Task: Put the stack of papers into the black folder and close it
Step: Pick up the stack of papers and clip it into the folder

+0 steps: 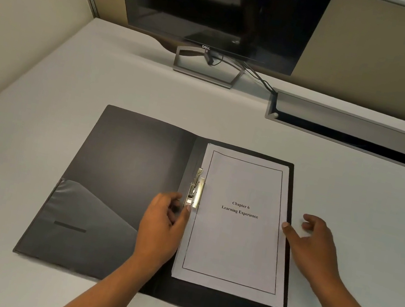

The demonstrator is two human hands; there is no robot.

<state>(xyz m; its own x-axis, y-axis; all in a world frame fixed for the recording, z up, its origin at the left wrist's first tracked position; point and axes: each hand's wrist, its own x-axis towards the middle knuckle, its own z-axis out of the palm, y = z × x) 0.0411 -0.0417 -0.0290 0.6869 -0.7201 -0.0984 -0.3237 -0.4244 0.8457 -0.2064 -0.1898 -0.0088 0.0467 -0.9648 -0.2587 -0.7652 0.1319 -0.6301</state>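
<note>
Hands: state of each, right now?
Left hand: pinching the metal clip.
Right hand: open, thumb touching the stack of papers.

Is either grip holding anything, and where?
Left grip seems to pinch the silver metal clamp at its lower end; right grip holds nothing, its thumb touching the white paper stack.

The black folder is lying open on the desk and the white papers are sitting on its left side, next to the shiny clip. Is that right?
Almost. The stack of white papers sits on the right side of the open black folder, not the left, next to the shiny metal clip. The head view shows it.
</note>
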